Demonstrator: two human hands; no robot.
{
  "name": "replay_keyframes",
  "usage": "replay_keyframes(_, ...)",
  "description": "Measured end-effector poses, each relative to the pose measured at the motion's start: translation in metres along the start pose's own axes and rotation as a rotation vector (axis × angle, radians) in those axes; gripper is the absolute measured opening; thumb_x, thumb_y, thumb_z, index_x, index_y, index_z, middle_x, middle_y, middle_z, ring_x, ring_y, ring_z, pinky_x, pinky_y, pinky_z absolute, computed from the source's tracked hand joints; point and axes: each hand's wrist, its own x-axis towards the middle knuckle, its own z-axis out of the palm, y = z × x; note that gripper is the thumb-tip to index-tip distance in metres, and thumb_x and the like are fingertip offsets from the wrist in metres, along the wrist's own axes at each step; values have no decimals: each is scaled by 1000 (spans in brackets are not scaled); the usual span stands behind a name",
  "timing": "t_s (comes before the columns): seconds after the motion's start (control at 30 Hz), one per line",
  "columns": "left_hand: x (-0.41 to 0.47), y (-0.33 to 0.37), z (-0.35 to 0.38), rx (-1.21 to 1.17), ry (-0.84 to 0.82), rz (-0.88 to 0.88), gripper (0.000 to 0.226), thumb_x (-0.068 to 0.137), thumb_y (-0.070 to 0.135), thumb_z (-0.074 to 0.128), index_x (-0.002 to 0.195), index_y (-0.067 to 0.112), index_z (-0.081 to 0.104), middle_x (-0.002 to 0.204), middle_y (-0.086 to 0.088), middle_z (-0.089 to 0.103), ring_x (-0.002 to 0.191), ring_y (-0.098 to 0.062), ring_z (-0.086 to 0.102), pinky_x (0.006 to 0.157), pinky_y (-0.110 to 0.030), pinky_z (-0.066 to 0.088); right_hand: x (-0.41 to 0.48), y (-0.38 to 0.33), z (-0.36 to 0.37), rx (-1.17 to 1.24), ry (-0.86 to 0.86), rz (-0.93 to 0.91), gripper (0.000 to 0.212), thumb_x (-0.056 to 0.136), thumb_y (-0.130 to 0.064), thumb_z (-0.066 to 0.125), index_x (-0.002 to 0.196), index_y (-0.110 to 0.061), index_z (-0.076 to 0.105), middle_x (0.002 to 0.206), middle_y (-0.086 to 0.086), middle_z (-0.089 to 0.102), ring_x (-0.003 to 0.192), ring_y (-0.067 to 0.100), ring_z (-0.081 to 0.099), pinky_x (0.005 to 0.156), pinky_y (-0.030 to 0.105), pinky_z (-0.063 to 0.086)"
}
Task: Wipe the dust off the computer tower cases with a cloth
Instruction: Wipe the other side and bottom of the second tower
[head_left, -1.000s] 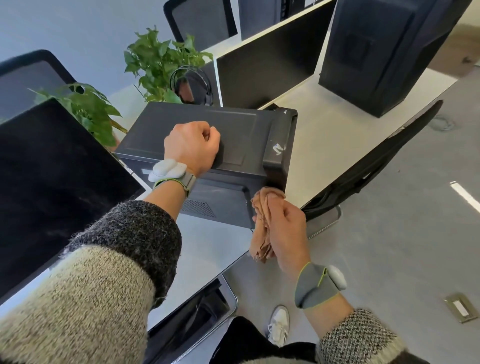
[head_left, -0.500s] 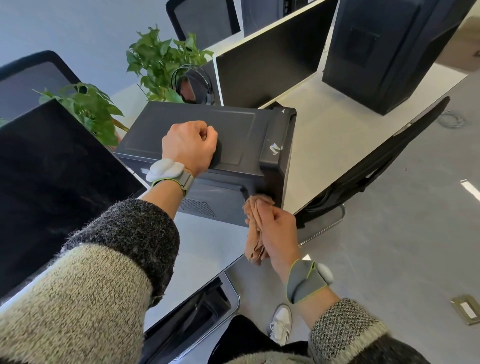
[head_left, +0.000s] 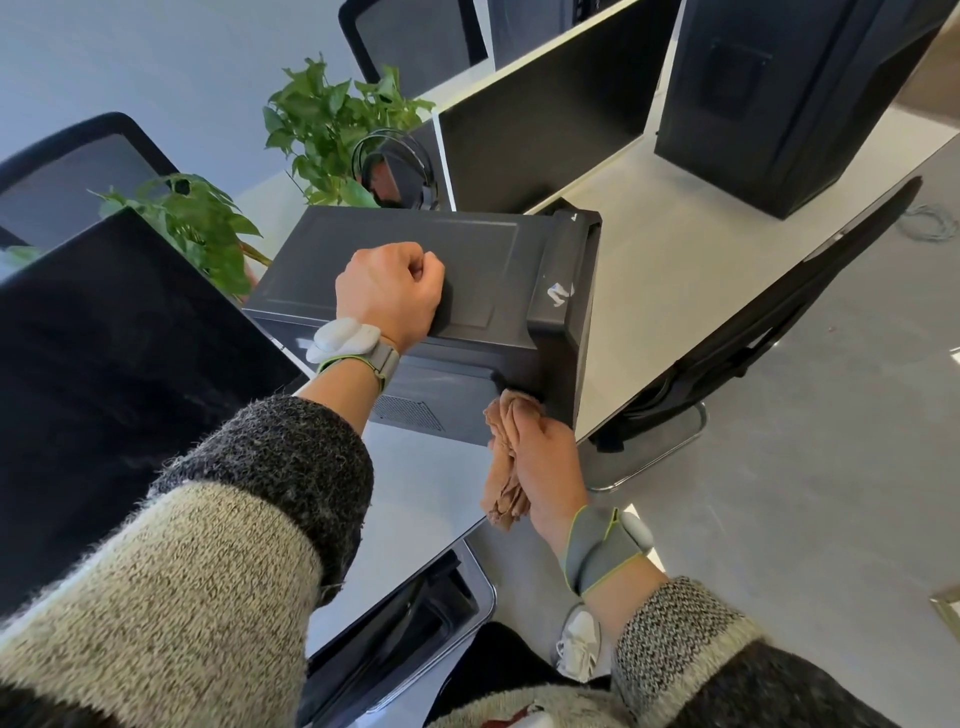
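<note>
A dark grey computer tower case stands on the white desk in front of me. My left hand rests on its top panel as a closed fist and holds nothing. My right hand grips a crumpled brown cloth and presses its upper end against the case's near side, low down by the front bezel. A second, black tower case stands further along the desk at the upper right.
A dark monitor sits at my left and another monitor behind the case. Two leafy plants and headphones are behind it. A black chair is tucked under the desk edge at right. Grey floor lies beyond.
My right hand has slid the cloth a little to the left along the case's near side, away from the front corner. My left fist has stayed on the top panel.
</note>
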Motion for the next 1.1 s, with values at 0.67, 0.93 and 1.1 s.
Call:
replay_keyframes(0.67, 2, -4, 4, -26, 22, 25, 44, 97, 37, 51, 63, 9, 47, 55, -1, 43, 60, -31, 44, 62, -33, 37, -1, 7, -21, 11, 103, -68, 32, 110, -19, 52, 105, -4, 79, 97, 2, 82, 95, 14, 77, 86, 23, 61)
replay_keyframes(0.93, 3, -4, 5, -26, 32, 48, 44, 97, 37, 50, 63, 9, 48, 56, -1, 46, 59, -28, 45, 62, -32, 33, -2, 0, -29, -4, 148, -217, 30, 108, -27, 57, 93, -15, 80, 87, 4, 79, 85, 23, 75, 79, 38, 62)
replay_keyframes(1.1, 2, -5, 4, -27, 40, 50, 44, 97, 37, 51, 62, 10, 46, 56, -1, 45, 59, -29, 44, 61, -32, 34, 4, 4, -20, -55, 62, -32, 34, 110, -23, 51, 92, -16, 80, 86, -8, 81, 86, 10, 77, 81, 22, 59)
